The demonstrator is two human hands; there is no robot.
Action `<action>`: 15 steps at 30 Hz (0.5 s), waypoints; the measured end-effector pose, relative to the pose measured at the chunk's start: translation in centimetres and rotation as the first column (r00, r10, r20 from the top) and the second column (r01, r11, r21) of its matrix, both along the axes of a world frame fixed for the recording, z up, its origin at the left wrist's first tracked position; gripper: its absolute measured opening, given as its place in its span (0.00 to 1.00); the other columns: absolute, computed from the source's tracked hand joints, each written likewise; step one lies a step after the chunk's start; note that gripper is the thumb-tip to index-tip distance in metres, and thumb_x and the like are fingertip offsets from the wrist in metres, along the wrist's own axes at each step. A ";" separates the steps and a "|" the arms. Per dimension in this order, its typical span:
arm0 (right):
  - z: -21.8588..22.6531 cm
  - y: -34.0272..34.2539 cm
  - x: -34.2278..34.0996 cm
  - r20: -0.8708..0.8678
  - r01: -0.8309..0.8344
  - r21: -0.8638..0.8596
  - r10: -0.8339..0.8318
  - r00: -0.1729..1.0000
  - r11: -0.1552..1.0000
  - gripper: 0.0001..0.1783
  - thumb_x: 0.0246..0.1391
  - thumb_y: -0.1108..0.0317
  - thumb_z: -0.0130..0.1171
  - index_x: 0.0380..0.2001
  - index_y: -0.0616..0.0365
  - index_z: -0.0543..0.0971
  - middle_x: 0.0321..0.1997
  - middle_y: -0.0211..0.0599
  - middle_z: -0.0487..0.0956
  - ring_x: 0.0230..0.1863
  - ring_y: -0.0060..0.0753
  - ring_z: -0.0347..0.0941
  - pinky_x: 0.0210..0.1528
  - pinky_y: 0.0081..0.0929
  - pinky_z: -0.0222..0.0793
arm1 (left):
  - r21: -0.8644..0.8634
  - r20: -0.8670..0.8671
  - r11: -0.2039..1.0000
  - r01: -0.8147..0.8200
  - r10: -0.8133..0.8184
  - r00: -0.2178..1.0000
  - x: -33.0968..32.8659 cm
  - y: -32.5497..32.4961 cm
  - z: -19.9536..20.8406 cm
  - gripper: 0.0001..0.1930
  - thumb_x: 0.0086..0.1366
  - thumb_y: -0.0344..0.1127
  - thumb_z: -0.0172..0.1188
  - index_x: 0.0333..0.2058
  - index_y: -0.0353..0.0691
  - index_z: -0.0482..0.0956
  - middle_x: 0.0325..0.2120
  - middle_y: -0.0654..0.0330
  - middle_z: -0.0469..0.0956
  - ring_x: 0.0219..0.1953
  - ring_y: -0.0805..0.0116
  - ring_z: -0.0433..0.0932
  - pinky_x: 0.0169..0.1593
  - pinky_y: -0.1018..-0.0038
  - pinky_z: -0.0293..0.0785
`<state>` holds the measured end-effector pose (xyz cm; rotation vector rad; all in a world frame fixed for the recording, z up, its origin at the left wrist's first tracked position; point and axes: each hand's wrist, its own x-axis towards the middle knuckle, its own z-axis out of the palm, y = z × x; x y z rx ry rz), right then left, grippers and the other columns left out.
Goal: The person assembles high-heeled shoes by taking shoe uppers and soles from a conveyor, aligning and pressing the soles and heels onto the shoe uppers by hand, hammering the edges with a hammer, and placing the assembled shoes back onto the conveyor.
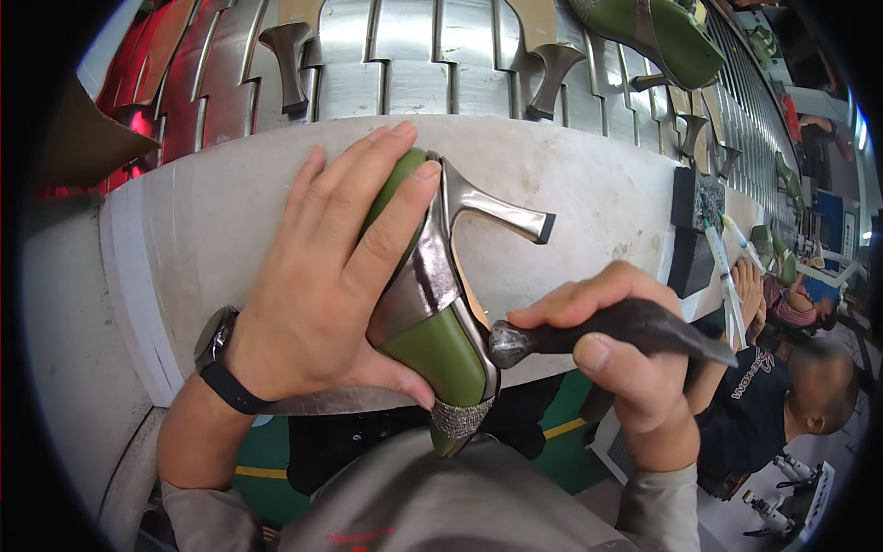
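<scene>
A high-heeled shoe (425,281) in metallic grey lies on its side over the front of the worktop, with a green last inside it. Its slim heel (506,213) points right, and a glittery band (460,419) crosses the toe end, nearest my body. My left hand (308,267) grips the shoe from the left, fingers spread over the heel end and thumb near the band. In my right hand (635,359) is a dark shoemaker's hammer (598,333), gripped around its body. Its round, worn face meets or nearly meets the sole edge near the forefoot; exact contact is unclear.
Beyond the pale worktop (589,212) runs a metal slat conveyor (405,87) carrying several heeled soles (555,78) and another green-lasted shoe (676,46). Dark blocks (690,225) and white-handled brushes or tools (725,276) stand at the right. A co-worker (763,405) sits nearby there.
</scene>
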<state>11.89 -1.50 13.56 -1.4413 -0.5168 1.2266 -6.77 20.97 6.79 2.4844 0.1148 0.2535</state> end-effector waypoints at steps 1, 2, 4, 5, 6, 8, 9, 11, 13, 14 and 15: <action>-0.2 1.0 0.8 -0.015 -0.045 -0.020 0.045 0.999 0.999 0.13 0.60 0.74 0.66 0.46 0.70 0.81 0.49 0.56 0.89 0.51 0.34 0.85 0.57 0.31 0.79 | -0.006 0.000 1.000 0.009 -0.009 1.000 0.0 0.1 -0.2 0.78 0.34 0.78 0.77 0.78 0.35 0.55 0.76 0.34 0.56 0.76 0.31 0.59 0.75 0.34 0.52; 0.1 2.1 1.6 0.032 -0.118 -0.074 0.120 0.992 0.990 0.11 0.59 0.74 0.67 0.44 0.67 0.83 0.46 0.49 0.90 0.45 0.28 0.84 0.51 0.26 0.79 | -0.009 0.002 1.000 0.018 -0.018 1.000 -0.1 0.2 -0.1 0.78 0.34 0.78 0.77 0.78 0.35 0.55 0.75 0.34 0.57 0.76 0.32 0.59 0.75 0.34 0.52; 0.4 3.7 1.8 0.057 -0.133 -0.103 0.139 0.989 0.986 0.11 0.59 0.74 0.67 0.45 0.67 0.83 0.44 0.45 0.90 0.40 0.22 0.82 0.43 0.23 0.78 | -0.009 0.001 1.000 0.011 -0.011 1.000 0.0 0.1 0.1 0.78 0.34 0.79 0.77 0.78 0.35 0.55 0.75 0.34 0.57 0.76 0.32 0.60 0.75 0.34 0.52; 0.5 4.1 1.8 0.095 -0.158 -0.113 0.169 0.981 0.981 0.11 0.60 0.74 0.67 0.45 0.67 0.82 0.44 0.44 0.90 0.39 0.21 0.82 0.42 0.22 0.78 | -0.007 0.002 1.000 0.009 -0.009 1.000 0.1 0.1 0.2 0.78 0.34 0.79 0.76 0.78 0.35 0.55 0.75 0.35 0.57 0.76 0.32 0.60 0.75 0.33 0.52; 0.4 4.3 0.7 0.025 -0.010 -0.084 0.012 1.000 0.996 0.12 0.62 0.73 0.67 0.46 0.67 0.82 0.45 0.44 0.89 0.39 0.21 0.81 0.41 0.22 0.78 | -0.001 0.000 1.000 0.009 -0.009 1.000 0.1 0.2 0.2 0.78 0.34 0.79 0.76 0.78 0.35 0.55 0.75 0.35 0.57 0.76 0.32 0.60 0.75 0.33 0.52; -0.6 3.9 -2.1 -0.049 0.223 0.012 -0.223 0.974 0.975 0.13 0.66 0.71 0.66 0.49 0.67 0.80 0.47 0.43 0.88 0.40 0.22 0.82 0.43 0.23 0.79 | -0.007 0.019 1.000 0.014 -0.014 1.000 0.2 0.1 0.2 0.78 0.35 0.79 0.76 0.77 0.35 0.55 0.75 0.35 0.57 0.76 0.32 0.59 0.76 0.34 0.52; -1.3 3.6 -2.7 0.073 0.189 0.111 -0.197 0.978 0.976 0.14 0.67 0.72 0.64 0.52 0.67 0.79 0.46 0.44 0.88 0.40 0.23 0.83 0.46 0.25 0.81 | 0.003 0.017 1.000 0.024 -0.024 1.000 0.2 0.1 0.3 0.78 0.35 0.79 0.76 0.77 0.35 0.55 0.75 0.35 0.57 0.76 0.32 0.59 0.76 0.34 0.52; -1.1 4.6 -2.4 0.293 0.060 0.099 -0.086 0.952 0.993 0.20 0.71 0.60 0.58 0.55 0.66 0.72 0.56 0.63 0.84 0.40 0.38 0.85 0.45 0.33 0.83 | -0.002 0.036 1.000 0.021 -0.021 0.999 0.1 0.4 0.1 0.78 0.34 0.79 0.77 0.77 0.34 0.55 0.75 0.35 0.57 0.76 0.32 0.59 0.76 0.35 0.52; -1.5 4.6 -2.4 0.313 0.182 0.299 -0.277 0.909 0.937 0.20 0.73 0.59 0.56 0.54 0.67 0.72 0.57 0.63 0.82 0.40 0.39 0.86 0.43 0.32 0.84 | -0.006 0.044 1.000 0.025 -0.025 0.999 0.0 0.6 0.0 0.78 0.33 0.75 0.79 0.78 0.36 0.56 0.76 0.37 0.57 0.76 0.34 0.60 0.75 0.34 0.54; -2.0 4.0 -1.5 0.311 0.175 0.393 -0.310 0.898 0.902 0.20 0.75 0.58 0.54 0.53 0.67 0.72 0.58 0.63 0.81 0.38 0.39 0.86 0.39 0.31 0.85 | -0.028 0.055 0.999 0.017 -0.016 0.998 -0.1 0.7 0.0 0.77 0.32 0.71 0.81 0.78 0.37 0.56 0.76 0.40 0.57 0.75 0.35 0.60 0.74 0.34 0.55; -2.4 3.8 -1.2 0.264 0.233 0.443 -0.375 0.889 0.865 0.19 0.76 0.57 0.52 0.51 0.66 0.72 0.55 0.65 0.82 0.33 0.38 0.85 0.34 0.29 0.85 | -0.021 0.055 1.000 0.021 -0.020 0.998 -0.2 0.8 0.1 0.77 0.32 0.71 0.81 0.78 0.37 0.56 0.76 0.40 0.57 0.75 0.35 0.60 0.74 0.34 0.55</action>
